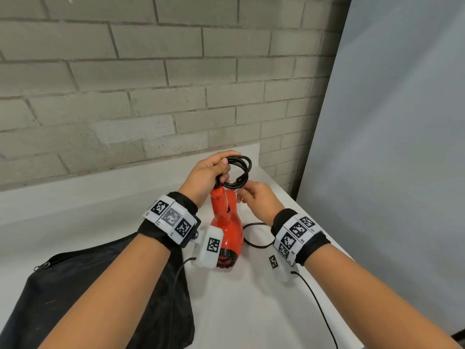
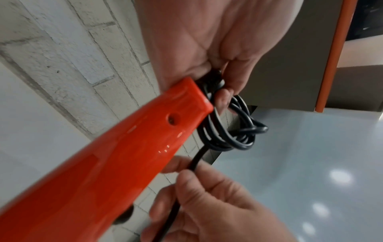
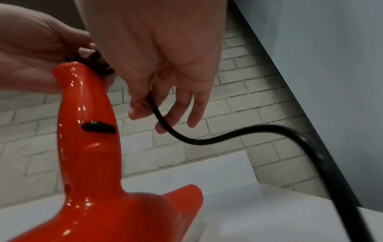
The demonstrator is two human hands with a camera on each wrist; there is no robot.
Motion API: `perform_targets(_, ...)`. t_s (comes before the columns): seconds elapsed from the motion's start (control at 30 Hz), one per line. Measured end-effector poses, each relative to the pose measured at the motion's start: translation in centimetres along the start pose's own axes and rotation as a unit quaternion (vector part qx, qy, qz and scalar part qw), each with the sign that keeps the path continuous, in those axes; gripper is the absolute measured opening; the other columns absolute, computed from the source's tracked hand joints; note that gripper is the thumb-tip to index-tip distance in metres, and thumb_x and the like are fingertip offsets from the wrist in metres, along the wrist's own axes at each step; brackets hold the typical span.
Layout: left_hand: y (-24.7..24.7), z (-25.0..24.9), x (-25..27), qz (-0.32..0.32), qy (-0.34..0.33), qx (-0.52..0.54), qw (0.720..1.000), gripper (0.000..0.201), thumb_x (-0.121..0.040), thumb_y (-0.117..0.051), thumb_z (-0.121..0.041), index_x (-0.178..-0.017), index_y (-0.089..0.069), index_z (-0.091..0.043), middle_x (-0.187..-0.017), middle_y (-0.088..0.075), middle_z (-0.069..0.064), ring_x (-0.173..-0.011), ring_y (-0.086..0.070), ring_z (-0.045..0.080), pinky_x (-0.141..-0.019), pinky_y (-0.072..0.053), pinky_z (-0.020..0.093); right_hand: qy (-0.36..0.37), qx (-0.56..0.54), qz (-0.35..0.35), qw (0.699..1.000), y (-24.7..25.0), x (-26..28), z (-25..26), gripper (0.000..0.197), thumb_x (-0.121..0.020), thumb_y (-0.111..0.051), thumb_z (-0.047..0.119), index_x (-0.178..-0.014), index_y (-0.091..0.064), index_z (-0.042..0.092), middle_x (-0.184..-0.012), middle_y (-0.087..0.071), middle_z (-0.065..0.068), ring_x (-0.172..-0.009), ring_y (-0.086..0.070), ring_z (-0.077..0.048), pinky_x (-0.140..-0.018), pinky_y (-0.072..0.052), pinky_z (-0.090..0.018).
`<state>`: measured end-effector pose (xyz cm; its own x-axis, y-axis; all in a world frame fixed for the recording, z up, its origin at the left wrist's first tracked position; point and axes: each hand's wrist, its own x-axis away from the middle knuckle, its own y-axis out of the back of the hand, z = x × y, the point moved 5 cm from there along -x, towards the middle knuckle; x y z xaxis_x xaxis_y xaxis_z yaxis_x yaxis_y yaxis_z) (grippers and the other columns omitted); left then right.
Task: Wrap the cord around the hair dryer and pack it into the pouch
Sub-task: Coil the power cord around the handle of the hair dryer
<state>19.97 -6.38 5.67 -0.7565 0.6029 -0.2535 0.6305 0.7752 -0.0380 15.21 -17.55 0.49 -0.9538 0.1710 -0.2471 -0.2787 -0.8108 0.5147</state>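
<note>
Head: left hand grips a bundle of cord loops, fingers curled round it, just above the dryer handle end. Right hand sits just right of the handle, fingertips pinching a cord strand under the coil. Dryer stands handle-up on the table; slack cord lies on the table below the right wrist. Pouch lies flat under the left forearm, well short of the fingers.

Left wrist: left hand fingers clamped on the coil at the handle tip of the dryer. Right hand thumb and forefinger pinch the strand running out of the coil.

Right wrist: right hand pinches the cord between thumb and forefinger, other fingers loose and apart; cord trails away to the right. Dryer handle just left of the fingers, left hand at its tip.
</note>
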Motion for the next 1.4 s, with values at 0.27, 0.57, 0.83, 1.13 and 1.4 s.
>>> perform_targets(0.27, 0.1, -0.1, 0.0, 0.016, 0.014, -0.002, 1.0, 0.034, -0.096, -0.031, -0.005, -0.094, -0.062, -0.021, -0.047, -0.04, -0.015, -0.047, -0.036, 0.003, -0.053, -0.037, 0.01, -0.02, 0.098, -0.031, 0.994, 1.9, -1.0, -0.4, 0.033, -0.095, -0.036, 0.003, -0.118, -0.058, 0.013, -0.079, -0.057, 0.0, -0.07, -0.05, -0.012, -0.063, -0.035, -0.014)
perform_targets(0.57, -0.1, -0.3, 0.4, -0.01, 0.03, 0.032, 0.999, 0.029, -0.096, -0.037, -0.025, -0.083, -0.063, -0.024, -0.051, -0.036, -0.012, -0.049, -0.036, 0.005, -0.057, -0.031, 0.018, 0.044, -0.007, -0.015, 0.999, 1.9, -0.5, 2.1, 0.024, -0.095, -0.043, 0.007, -0.106, -0.064, 0.005, -0.089, -0.068, -0.01, -0.08, -0.058, -0.003, -0.072, -0.044, -0.016)
perform_targets(0.83, -0.7, -1.0, 0.4, -0.041, -0.03, -0.034, 0.998, 0.015, -0.079, -0.065, -0.005, -0.071, -0.058, -0.017, -0.053, -0.059, -0.017, -0.055, -0.053, -0.004, -0.058, -0.043, 0.008, 0.043, 0.116, -0.085, 0.989, 4.4, -2.0, 5.2, 0.021, -0.093, -0.049, 0.015, -0.098, -0.068, 0.007, -0.088, -0.067, -0.007, -0.08, -0.056, -0.014, -0.072, -0.044, -0.023)
perform_targets(1.13, -0.1, -1.1, 0.4, -0.056, -0.035, -0.043, 0.997, 0.021, -0.085, -0.054, 0.001, -0.081, -0.057, -0.019, -0.047, -0.057, -0.02, -0.045, -0.049, -0.005, -0.052, -0.04, 0.008, 0.077, 0.195, -0.205, 0.956, 6.9, -1.1, 8.3, 0.024, -0.095, -0.042, 0.018, -0.102, -0.063, 0.008, -0.105, -0.062, -0.009, -0.094, -0.057, -0.022, -0.081, -0.048, -0.038)
perform_targets(1.4, -0.2, -1.0, 0.4, -0.05, -0.049, -0.066, 0.995, 0.023, -0.085, -0.055, 0.001, -0.085, -0.056, -0.022, -0.077, -0.057, -0.004, -0.06, -0.055, -0.007, -0.063, -0.045, 0.007, 0.078, 0.201, -0.186, 0.959, 6.1, 0.1, 9.2, 0.016, -0.091, -0.045, 0.02, -0.091, -0.053, 0.007, -0.077, -0.051, -0.003, -0.069, -0.047, -0.019, -0.06, -0.037, -0.029)
